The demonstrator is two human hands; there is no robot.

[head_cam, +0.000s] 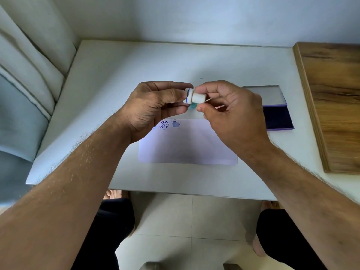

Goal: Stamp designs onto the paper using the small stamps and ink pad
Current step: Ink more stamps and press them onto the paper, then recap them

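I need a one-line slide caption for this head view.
Both hands hold a white stamp above the paper, ink pad open alongside.

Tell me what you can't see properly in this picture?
All in the head view:
- Stamp face: turned sideways, design hidden.
- Leftmost print on the paper: covered by the left hand.
- Teal thing below the stamp: mostly hidden by the fingers of the right hand.
- Ink pad: partly hidden by that hand.

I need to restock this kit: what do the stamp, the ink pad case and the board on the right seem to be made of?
Stamp: likely matte white plastic, smooth and moulded, with a blue ring. Ink pad: the open lid looks like brushed metal, grey with a dull sheen, though it could be plastic; the pad itself is dark blue and seems felt-like. Board: wood or wood-grain laminate, with brown grain and a layered edge.
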